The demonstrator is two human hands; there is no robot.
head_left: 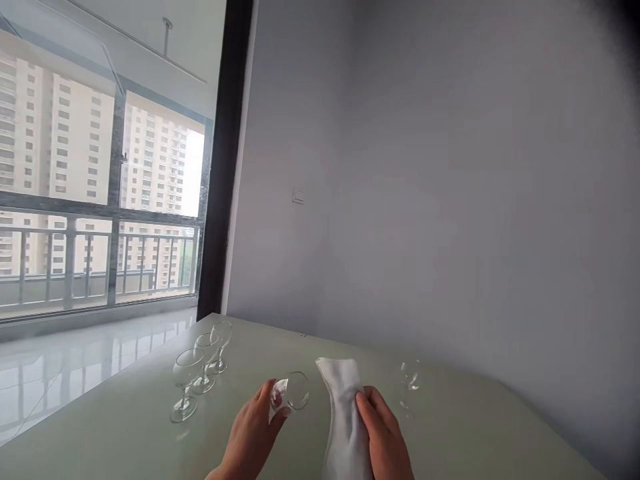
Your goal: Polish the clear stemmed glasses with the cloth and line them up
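left hand [253, 423] has its fingers and thumb wrapped round a clear glass [289, 392], tipped sideways over the pale table [295, 460], rim facing right. right hand's [383, 430] gripping a white cloth [341, 403], near the glass but apart. three stemmed glasses [204, 355] stand upright along the left, plus some faint glassware [412, 381] over right, kinda hard to make out.

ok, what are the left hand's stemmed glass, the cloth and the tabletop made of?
Stemmed glass: clear, smooth, probably glass, maybe plastic; see-through with bright highlights. Cloth: matte white fabric; soft creases. Tabletop: pale green, semi-gloss, perhaps coated glass or lacquer; faint reflections.
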